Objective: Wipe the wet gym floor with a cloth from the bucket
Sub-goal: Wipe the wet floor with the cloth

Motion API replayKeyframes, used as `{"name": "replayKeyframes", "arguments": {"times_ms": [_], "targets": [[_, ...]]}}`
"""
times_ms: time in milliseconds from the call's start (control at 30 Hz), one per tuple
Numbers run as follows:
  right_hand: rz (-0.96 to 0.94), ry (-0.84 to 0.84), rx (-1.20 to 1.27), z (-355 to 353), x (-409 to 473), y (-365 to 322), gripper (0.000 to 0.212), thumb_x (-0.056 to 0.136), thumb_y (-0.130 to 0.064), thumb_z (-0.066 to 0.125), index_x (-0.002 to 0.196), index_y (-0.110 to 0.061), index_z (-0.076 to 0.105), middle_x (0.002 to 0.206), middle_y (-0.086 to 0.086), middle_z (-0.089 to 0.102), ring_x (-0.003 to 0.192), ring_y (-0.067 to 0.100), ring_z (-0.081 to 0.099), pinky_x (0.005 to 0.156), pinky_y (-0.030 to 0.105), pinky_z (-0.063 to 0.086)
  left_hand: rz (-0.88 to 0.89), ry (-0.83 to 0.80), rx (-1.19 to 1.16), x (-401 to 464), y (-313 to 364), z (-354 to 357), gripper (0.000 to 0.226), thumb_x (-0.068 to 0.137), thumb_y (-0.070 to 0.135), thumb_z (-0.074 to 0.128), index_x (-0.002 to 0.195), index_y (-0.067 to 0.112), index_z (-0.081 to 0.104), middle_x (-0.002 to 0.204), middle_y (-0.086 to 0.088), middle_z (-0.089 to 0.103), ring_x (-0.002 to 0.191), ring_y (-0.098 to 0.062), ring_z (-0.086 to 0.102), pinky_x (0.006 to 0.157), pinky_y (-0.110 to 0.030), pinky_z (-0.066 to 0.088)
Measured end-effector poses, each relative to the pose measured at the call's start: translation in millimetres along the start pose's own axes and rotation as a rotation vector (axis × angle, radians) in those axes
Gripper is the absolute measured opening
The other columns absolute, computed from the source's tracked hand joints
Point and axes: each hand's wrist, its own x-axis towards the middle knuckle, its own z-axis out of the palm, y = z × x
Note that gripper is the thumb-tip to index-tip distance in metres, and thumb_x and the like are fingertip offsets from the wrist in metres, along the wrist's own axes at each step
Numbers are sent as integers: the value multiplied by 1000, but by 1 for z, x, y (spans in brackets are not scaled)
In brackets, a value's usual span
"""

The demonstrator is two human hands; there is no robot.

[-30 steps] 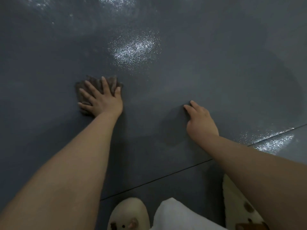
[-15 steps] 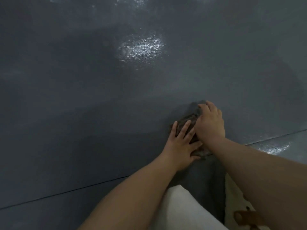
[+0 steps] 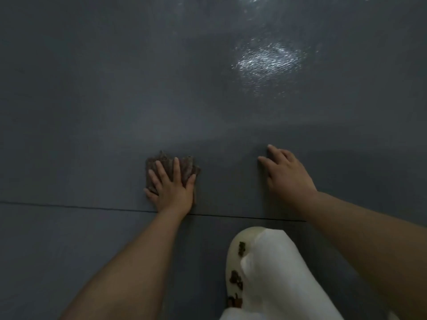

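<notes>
Under the flat left hand (image 3: 172, 188), the cloth (image 3: 184, 166).

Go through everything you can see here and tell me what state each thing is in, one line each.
cloth: crumpled, flat on the floor under the left hand
left hand: fingers spread, pressing on the cloth
right hand: bare, fingertips resting on the floor, holding nothing
floor: dark grey, wet sheen at upper right, a seam running across
slipper: pale with brown spots, on the floor by the knee
</notes>
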Motion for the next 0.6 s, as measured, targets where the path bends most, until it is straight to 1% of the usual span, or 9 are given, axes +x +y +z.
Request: {"name": "replayKeyframes", "arguments": {"times_ms": [100,167,233,333,433,500,533,600], "targets": [[61,8,49,4,4,-20,47,99,-21,35,145,-19,30,158,4,9,142,31,9,112,41,21,-114,3,-122,-7,17,2,69,94,60,24,150,33,-6,156,-10,-20,142,-37,-16,110,-62,2],[105,36,83,5,6,-27,45,97,-19,37,143,-17,34,158,5,12,141,33,10,111,44,22,-85,11,-148,-16,40,4,71,94,59,27,150,31,-5,156,-15,-18,142,-41,-15,109,-63,0],[119,24,79,6,7,-29,46,96,-18,39,142,-16,35,158,6,13,140,35,11,111,46,23,69,-10,-83,-32,60,7,71,93,60,28,150,33,-6,155,-15,-20,141,-42,-17,109,-63,-2],[119,45,69,10,7,-30,48,95,-19,43,142,-15,35,157,8,14,139,37,13,109,48,25,320,-90,20,-47,74,10,67,94,61,22,148,38,-10,154,-11,-27,138,-39,-26,107,-64,-9],[128,37,43,13,7,-32,52,96,-22,42,145,-16,29,158,9,9,141,37,9,112,47,21,406,-68,92,-37,62,9,63,95,58,20,146,41,-12,154,-7,-28,139,-36,-27,106,-63,-13],[139,3,30,14,8,-35,53,98,-24,38,148,-17,23,159,9,3,143,37,3,114,46,15,405,-35,118,-26,47,8,62,96,57,21,147,41,-11,155,-4,-26,141,-33,-25,107,-62,-13],[140,-16,24,14,8,-35,53,99,-25,35,149,-18,19,159,8,0,143,37,0,115,45,12,371,-24,105,-20,40,7,62,96,56,21,147,41,-10,155,-3,-24,141,-32,-23,107,-62,-12],[131,-41,12,14,8,-35,53,101,-27,32,150,-19,15,159,8,-4,144,37,-4,116,45,9,236,-11,41,-6,22,4,62,96,56,23,147,41,-8,156,-2,-22,142,-31,-21,109,-61,-9]]}}
